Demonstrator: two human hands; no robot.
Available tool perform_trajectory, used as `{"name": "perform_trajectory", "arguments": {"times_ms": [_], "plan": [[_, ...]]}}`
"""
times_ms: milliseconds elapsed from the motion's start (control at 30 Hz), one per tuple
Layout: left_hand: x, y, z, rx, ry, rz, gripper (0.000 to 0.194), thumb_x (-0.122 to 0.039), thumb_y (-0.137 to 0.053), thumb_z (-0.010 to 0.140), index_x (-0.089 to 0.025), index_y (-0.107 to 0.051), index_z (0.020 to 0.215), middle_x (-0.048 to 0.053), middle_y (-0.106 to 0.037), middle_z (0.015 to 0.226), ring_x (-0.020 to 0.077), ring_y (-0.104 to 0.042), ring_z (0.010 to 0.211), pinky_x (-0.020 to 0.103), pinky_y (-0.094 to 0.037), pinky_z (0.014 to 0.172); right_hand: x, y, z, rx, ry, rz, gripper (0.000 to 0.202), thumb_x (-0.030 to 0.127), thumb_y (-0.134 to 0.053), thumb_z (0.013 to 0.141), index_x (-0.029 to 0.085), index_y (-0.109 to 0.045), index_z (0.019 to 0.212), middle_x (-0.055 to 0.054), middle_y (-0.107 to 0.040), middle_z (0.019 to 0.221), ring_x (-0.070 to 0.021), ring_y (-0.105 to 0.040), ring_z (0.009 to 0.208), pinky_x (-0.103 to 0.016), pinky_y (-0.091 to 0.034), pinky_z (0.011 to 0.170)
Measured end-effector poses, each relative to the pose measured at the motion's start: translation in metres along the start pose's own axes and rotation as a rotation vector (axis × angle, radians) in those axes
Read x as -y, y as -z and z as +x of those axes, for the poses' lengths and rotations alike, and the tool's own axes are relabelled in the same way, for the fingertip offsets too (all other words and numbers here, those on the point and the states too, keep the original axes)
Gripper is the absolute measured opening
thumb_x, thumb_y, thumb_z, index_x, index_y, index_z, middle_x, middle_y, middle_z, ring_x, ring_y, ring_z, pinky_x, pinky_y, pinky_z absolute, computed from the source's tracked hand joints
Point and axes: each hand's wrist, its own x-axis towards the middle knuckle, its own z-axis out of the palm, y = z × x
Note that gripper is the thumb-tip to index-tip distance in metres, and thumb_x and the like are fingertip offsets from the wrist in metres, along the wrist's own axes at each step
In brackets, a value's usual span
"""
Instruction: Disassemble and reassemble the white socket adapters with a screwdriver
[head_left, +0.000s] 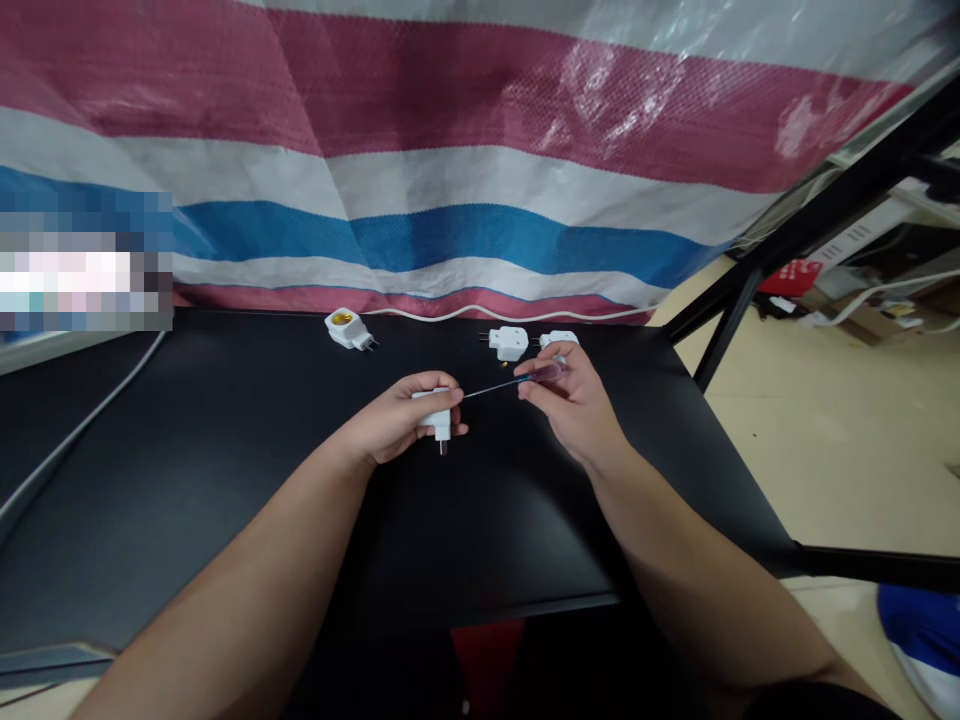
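My left hand [409, 415] is closed around a white plug adapter [434, 412], whose metal prongs point down toward me. In my right hand [570, 400] is a screwdriver [544, 373] with a clear, purplish handle, held between thumb and fingers. Its thin shaft reaches left to the adapter's side, by my left thumb; whether the tip sits in a screw I cannot tell. Just beyond my hands lies a second white plug adapter [510, 343], and a third white adapter [559, 338] is partly hidden behind my right fingers.
A white lamp-socket plug [346, 330] with a brass-coloured inside lies at the back of the black table [225, 420]. A white cable [480, 312] runs along the back edge, below a striped plastic sheet [450, 235]. Another cable [90, 425] curves at left. A black metal frame [724, 325] stands at right.
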Motion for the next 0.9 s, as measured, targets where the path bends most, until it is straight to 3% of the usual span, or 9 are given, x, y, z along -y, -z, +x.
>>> {"name": "perform_trajectory", "arguments": {"times_ms": [167,400,500,633,733,900], "plan": [[-0.002,-0.002,-0.002,0.001,-0.055,-0.020,0.040,-0.046,-0.096,0.078,-0.016,-0.070,0.087,0.001,-0.070,0.078,0.0151,-0.074,0.073,0.031,-0.069,0.077,0.003,-0.002,0.004,-0.085,-0.095,0.132,0.042,0.028,-0.085,0.080,0.029,-0.053,0.108,0.002,-0.078,0.094,-0.0135,-0.066,0.074,-0.034,-0.057,0.076],[-0.005,-0.004,-0.001,-0.064,-0.161,-0.092,0.036,-0.046,-0.089,0.083,-0.016,-0.069,0.087,0.002,-0.068,0.079,0.0145,-0.068,0.076,0.036,-0.068,0.087,0.001,-0.002,0.003,-0.068,-0.163,0.100,0.047,0.041,-0.084,0.085,0.029,-0.048,0.112,0.005,-0.067,0.085,-0.0129,-0.067,0.070,-0.030,-0.060,0.065],[-0.005,-0.004,0.001,-0.066,-0.199,-0.112,0.026,-0.036,-0.085,0.083,-0.017,-0.068,0.089,0.002,-0.068,0.082,0.0154,-0.069,0.079,0.039,-0.066,0.094,-0.001,-0.003,0.000,0.001,-0.232,0.046,0.054,0.047,-0.085,0.085,0.029,-0.044,0.114,0.008,-0.063,0.085,-0.0131,-0.070,0.066,-0.032,-0.063,0.061],[-0.002,-0.004,0.004,-0.105,-0.275,-0.102,0.027,-0.023,-0.078,0.076,-0.019,-0.065,0.099,0.001,-0.070,0.090,0.0178,-0.072,0.088,0.036,-0.061,0.095,-0.004,-0.006,-0.007,0.214,-0.326,0.014,0.057,0.046,-0.086,0.086,0.029,-0.040,0.116,0.007,-0.064,0.090,-0.0175,-0.079,0.072,-0.036,-0.070,0.067],[0.000,-0.004,0.004,-0.141,-0.345,0.037,0.029,-0.029,-0.076,0.087,-0.022,-0.060,0.110,0.000,-0.072,0.096,0.0175,-0.072,0.091,0.031,-0.057,0.091,-0.007,-0.008,-0.011,0.344,-0.343,-0.022,0.056,0.041,-0.084,0.088,0.029,-0.039,0.119,0.007,-0.065,0.089,-0.0174,-0.079,0.070,-0.034,-0.069,0.064],[0.003,-0.002,0.001,-0.195,-0.480,0.507,0.029,-0.034,-0.074,0.095,-0.020,-0.059,0.115,0.006,-0.074,0.106,0.0175,-0.068,0.092,0.029,-0.051,0.086,-0.009,-0.010,-0.014,0.367,-0.293,-0.286,0.052,0.037,-0.085,0.088,0.028,-0.046,0.121,0.009,-0.063,0.075,-0.0133,-0.068,0.054,-0.024,-0.058,0.046]]}}
